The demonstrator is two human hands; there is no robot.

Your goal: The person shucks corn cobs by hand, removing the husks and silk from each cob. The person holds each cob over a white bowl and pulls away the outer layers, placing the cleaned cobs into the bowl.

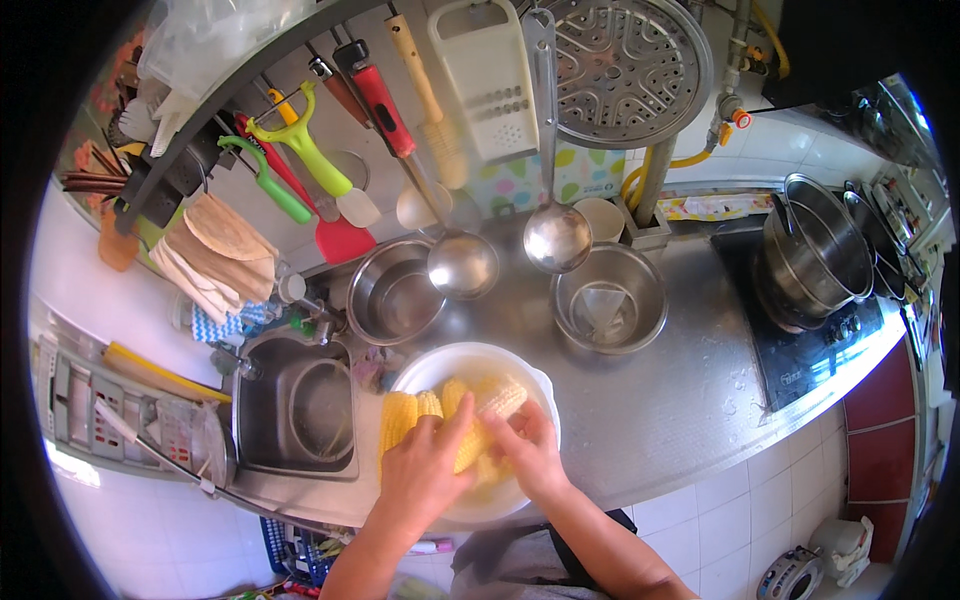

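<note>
A white plastic basin with several yellow ears of corn stands at the front edge of the steel counter. My left hand lies over the cobs at the basin's left side, its fingers spread on them; whether it grips one is hard to tell. In my right hand is a paler corn cob, pinched between thumb and fingers above the basin. Part of the corn lower in the basin is blurred and covered by my hands.
Steel bowls stand behind the basin. A sink is at the left, a cooktop with a steel pot at the right. Two ladles, peelers and a grater hang over the counter.
</note>
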